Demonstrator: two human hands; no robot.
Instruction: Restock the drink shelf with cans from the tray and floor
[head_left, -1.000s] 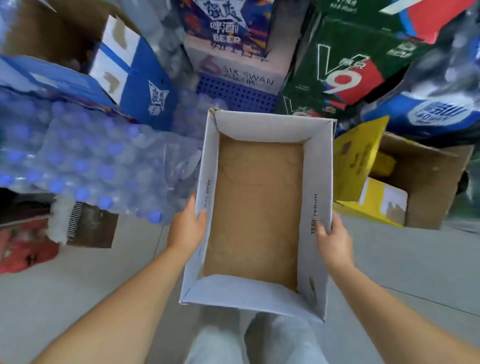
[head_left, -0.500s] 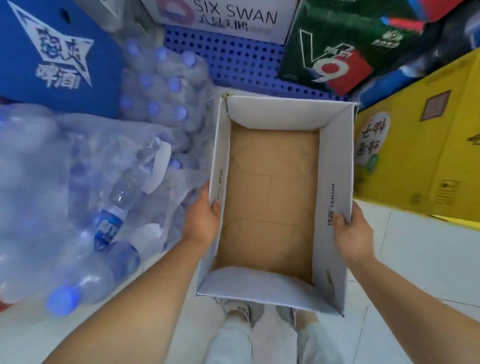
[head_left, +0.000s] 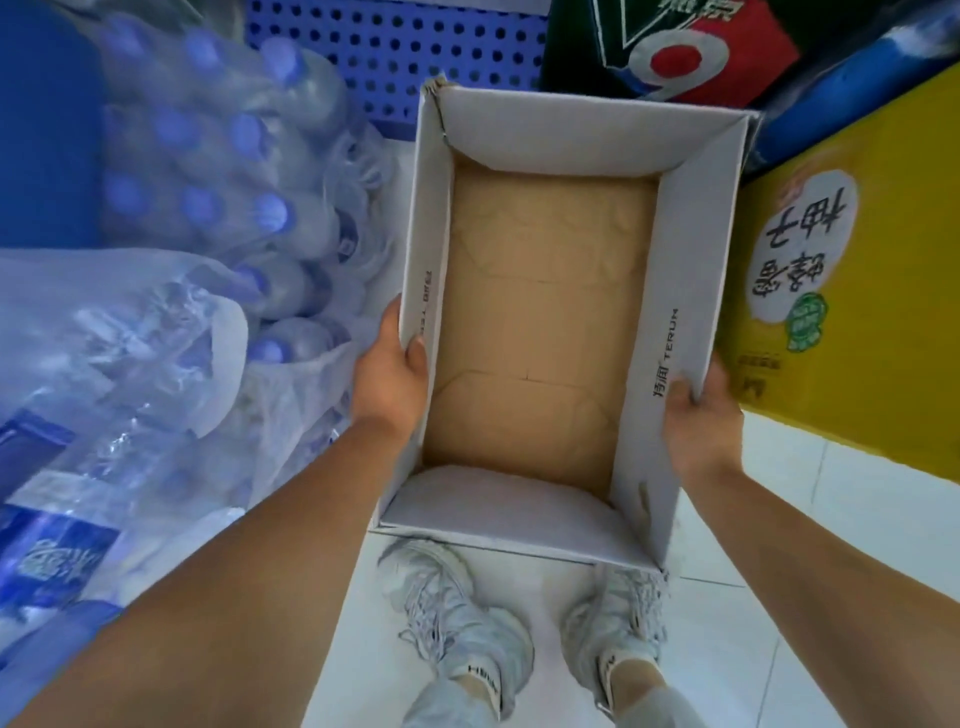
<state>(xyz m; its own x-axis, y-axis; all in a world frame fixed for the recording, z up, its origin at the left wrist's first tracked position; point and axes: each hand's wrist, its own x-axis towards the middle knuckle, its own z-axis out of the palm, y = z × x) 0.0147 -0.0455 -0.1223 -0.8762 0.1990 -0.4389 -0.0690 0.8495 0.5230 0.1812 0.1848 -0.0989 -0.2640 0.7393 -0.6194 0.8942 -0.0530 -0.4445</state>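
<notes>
Tray (head_left: 685, 260) held above our shoes (head_left: 457, 613) and tiled floor (head_left: 779, 493); our left grip (head_left: 389, 374) clasps left wall, right grip (head_left: 698, 415) clasps right wall, thumbs inside.

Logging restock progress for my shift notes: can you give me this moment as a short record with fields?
held item: cardboard tray, no cans inside
left hand: grips the tray's left wall
right hand: grips the tray's right wall
left of tray: shrink-wrapped water bottles
right of tray: yellow carton
below: white shoes on tiled floor
</notes>
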